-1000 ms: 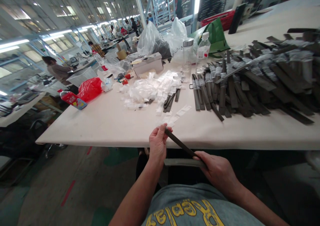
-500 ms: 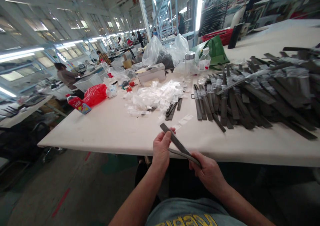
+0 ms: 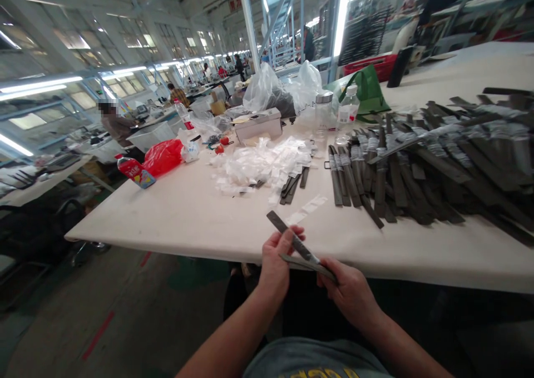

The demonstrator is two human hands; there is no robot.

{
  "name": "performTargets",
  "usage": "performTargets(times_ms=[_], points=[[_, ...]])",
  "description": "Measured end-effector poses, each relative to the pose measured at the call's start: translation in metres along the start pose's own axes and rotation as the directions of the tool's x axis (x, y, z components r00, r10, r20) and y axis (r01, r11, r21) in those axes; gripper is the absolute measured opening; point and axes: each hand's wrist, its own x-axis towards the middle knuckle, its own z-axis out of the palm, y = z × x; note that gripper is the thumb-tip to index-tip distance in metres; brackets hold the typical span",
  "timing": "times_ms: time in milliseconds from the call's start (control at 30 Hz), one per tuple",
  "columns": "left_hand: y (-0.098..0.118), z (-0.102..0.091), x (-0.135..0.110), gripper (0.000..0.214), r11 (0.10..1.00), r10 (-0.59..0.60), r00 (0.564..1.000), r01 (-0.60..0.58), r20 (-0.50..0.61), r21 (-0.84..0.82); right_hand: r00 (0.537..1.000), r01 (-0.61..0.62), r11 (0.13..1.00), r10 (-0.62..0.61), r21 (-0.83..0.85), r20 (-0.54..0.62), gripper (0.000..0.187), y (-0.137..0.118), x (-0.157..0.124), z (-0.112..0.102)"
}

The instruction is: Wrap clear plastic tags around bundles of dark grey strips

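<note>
Both hands' fingers closed: left hand [image 3: 274,262] on dark strip [image 3: 290,237], right hand [image 3: 349,295] on grey strip [image 3: 306,264]; big strip pile [image 3: 438,169] sits right on counter [image 3: 175,222].

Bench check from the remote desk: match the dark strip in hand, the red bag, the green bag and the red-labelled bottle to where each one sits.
Items:
1. Dark flat strip
2. Crumpled red plastic bag
3. Green fabric tote bag
4. Plastic bottle with a red label

Places:
A. On its side at the table's left edge
B. Behind a clear plastic bottle
C. Between the left hand and right hand
D. Left of the white labels

Pairs: 1-C, 2-D, 3-B, 4-A.
</note>
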Motion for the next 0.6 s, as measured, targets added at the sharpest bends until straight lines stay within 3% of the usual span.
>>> performTargets(times_ms=[100, 300, 367, 500, 600], points=[[-0.016, 0.0, -0.015, 0.034, 0.991, -0.119, 0.991, 0.115, 0.057, 0.067, 0.999, 0.028, 0.999, -0.028, -0.019, -0.025, 0.014, 0.0, 0.003, 0.0], [0.014, -0.003, 0.011, 0.035, 0.99, 0.046, 0.995, -0.058, -0.089, -0.131, 1.0, -0.009, 1.0, 0.009, -0.003, 0.015, 0.012, 0.001, 0.003, -0.002], [0.014, -0.004, 0.015, 0.033, 0.996, -0.002, 0.996, -0.006, -0.088, -0.093, 1.0, -0.03, 1.0, 0.03, 0.005, 0.009, 0.012, 0.0, 0.003, -0.002], [-0.02, -0.005, 0.0, 0.038, 0.973, -0.228, 0.973, 0.228, -0.023, 0.038, 0.997, -0.07, 0.997, 0.071, 0.038, -0.027, 0.012, 0.0, -0.003, 0.0], [-0.04, -0.008, -0.008, 0.041, 0.956, -0.261, 0.965, 0.26, -0.014, 0.136, 0.991, -0.121, 0.991, 0.124, 0.049, -0.053, 0.016, 0.008, -0.003, -0.006]])
